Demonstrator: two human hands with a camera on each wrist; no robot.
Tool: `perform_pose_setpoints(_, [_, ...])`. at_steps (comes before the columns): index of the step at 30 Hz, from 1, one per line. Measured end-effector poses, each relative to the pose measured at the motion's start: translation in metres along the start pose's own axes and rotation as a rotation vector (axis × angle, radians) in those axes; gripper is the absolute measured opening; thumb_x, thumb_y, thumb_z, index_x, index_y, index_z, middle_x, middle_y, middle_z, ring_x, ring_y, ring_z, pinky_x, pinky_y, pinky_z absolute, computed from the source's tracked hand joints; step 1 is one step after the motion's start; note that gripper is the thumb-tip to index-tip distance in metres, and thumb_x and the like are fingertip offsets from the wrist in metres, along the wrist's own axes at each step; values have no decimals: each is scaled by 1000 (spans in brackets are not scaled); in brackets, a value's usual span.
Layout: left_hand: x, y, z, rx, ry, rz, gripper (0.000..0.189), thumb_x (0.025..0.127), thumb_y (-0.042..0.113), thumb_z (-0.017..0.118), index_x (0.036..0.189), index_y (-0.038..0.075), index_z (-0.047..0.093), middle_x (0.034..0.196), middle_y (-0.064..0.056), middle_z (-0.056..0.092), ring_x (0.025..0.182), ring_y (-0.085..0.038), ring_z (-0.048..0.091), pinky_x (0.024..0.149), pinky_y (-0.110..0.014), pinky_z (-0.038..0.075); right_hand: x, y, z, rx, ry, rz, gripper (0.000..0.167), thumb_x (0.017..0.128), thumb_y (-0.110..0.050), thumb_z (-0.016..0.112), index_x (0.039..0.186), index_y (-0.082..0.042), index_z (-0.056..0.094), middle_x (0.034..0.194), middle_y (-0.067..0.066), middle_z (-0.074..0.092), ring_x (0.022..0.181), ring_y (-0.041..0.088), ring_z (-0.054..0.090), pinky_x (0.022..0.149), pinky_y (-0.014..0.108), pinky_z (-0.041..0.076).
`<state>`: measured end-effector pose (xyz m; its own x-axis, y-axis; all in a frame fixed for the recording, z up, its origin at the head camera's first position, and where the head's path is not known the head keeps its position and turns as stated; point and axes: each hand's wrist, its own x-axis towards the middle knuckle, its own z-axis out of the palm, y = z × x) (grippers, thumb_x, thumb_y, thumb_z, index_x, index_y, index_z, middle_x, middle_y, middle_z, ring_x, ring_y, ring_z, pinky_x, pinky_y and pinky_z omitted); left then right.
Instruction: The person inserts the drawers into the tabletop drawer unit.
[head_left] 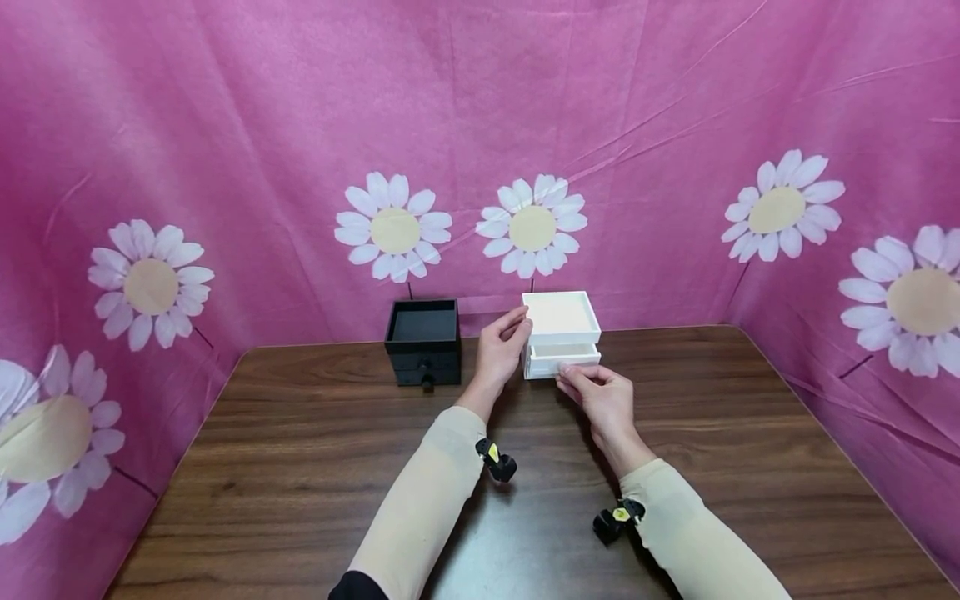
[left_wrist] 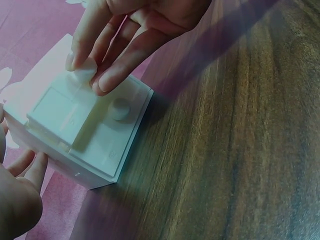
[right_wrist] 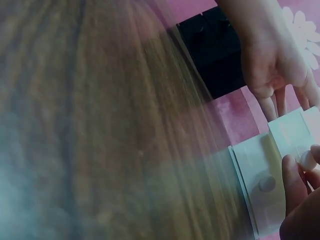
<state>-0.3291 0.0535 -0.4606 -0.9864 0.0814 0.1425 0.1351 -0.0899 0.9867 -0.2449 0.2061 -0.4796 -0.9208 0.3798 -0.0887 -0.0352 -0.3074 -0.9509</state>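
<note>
A small white drawer box [head_left: 561,317] stands at the back of the table, its top a shallow tray. Its upper drawer [left_wrist: 60,116] sticks out past the lower drawer [left_wrist: 107,145]. My right hand [head_left: 603,400] pinches the round white knob [right_wrist: 308,160] of that upper drawer between thumb and fingers. On the box's left side rests my left hand [head_left: 501,354], its fingertips against the wall near the top edge. In the right wrist view the left hand's fingertips are partly hidden behind the box. The lower drawer's knob [left_wrist: 119,109] is free.
Left of the white box stands a similar black drawer box [head_left: 422,333] with dark knobs, both drawers closed. The brown wooden table [head_left: 300,483] runs back to a pink cloth [head_left: 465,125] with white flowers, which hangs behind and along both sides.
</note>
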Motion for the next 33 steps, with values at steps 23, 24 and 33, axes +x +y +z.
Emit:
perform_pose_setpoints(23, [0,0,-2,7,-6,-4,34,105,15,71,138,7,74,139,-19,72,132,-30,70,110,-34,60,20,2,10,-49,4,-3,5,97,4,76,93,2,79,78,-3,78,72,11,79,79,27,68])
perform_pose_setpoints(24, [0,0,-2,4,-7,-3,34,105,15,71,138,6,74,139,-20,72,132,-30,70,110,-34,60,21,2,10,-51,3,-2,3,97,4,76,95,3,78,77,-4,78,72,10,79,79,26,68])
perform_pose_setpoints(33, [1,2,0,7,-2,-3,34,105,15,70,138,7,74,139,-20,72,131,-30,70,106,-33,62,22,2,8,-55,-21,8,14,99,1,75,108,11,72,78,-3,80,76,11,80,81,28,68])
